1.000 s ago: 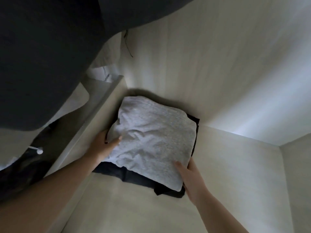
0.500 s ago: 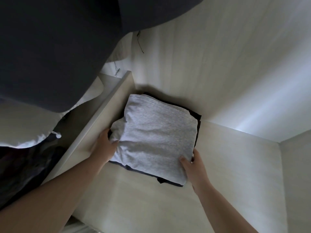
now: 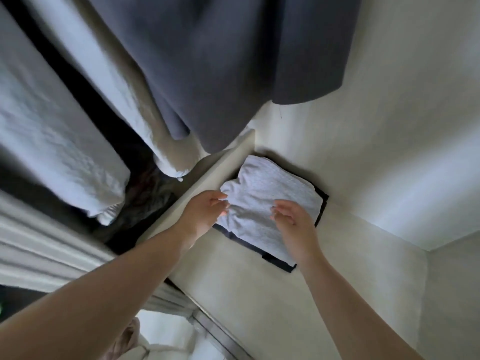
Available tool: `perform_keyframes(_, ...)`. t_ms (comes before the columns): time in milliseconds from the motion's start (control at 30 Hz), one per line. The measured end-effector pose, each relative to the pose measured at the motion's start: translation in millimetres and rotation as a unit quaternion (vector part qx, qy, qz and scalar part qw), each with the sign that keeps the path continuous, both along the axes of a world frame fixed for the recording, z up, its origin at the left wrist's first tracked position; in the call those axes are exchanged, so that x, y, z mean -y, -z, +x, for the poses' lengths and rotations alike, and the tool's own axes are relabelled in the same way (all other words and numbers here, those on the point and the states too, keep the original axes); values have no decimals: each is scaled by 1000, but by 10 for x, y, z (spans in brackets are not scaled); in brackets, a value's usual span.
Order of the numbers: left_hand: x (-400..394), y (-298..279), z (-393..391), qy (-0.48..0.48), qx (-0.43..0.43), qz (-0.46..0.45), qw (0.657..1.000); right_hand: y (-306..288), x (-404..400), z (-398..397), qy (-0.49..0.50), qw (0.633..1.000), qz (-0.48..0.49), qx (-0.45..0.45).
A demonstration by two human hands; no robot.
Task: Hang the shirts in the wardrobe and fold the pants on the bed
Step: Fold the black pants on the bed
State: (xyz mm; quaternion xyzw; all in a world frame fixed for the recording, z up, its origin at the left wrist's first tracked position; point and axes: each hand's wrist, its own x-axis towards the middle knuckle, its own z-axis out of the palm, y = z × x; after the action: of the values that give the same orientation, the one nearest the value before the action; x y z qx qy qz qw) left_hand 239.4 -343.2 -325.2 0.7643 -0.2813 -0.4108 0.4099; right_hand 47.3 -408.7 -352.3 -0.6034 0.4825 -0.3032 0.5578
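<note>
Inside the wardrobe, a dark grey shirt (image 3: 233,61) is hanging at top, with white garments (image 3: 59,141) hanging to its left. Below, a folded light grey garment (image 3: 270,193) is lying on a folded dark garment (image 3: 280,265), stacked in the shelf (image 3: 285,307) corner beside the divider panel (image 3: 207,178). Left hand (image 3: 205,211) is hovering at the stack's left edge, fingers relaxed, gripping nothing. Right hand (image 3: 293,222) is hovering over the stack, fingers loosely spread, empty.

Hanging shirts (image 3: 233,61) overhead; divider (image 3: 207,175) left
</note>
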Motion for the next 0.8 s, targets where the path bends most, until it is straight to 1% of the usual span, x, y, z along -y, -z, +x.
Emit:
perform_keyframes(100,-389,-342,-53,-26,-13,-19,999,-378,-273,167,-66,997,-23,39)
perform_keyframes(200,-1014,-701,-45,-91,-42,-81,992,-757,-685,388,-148,986,-40,64)
perform_keyframes(300,-1734,-956,-10,-159,-39,-125,979,-1030,-1127,622,-236,966,-60,86)
perform_keyframes(400,-2543,-1124,31,-238,-39,-153,958,-1242,-1691,889,-322,939,-70,102)
perform_keyframes(600,-4308,-1309,-84,-391,-8,-175,904,-1513,-3183,1349,-465,875,-72,114)
perform_keyframes(667,-4907,-1338,-200,-440,0,-176,881,-1577,-3736,1425,-509,850,-71,117)
perform_keyframes(800,-6131,-1359,-529,-538,28,-171,825,-1632,-4860,1500,-602,788,-57,118)
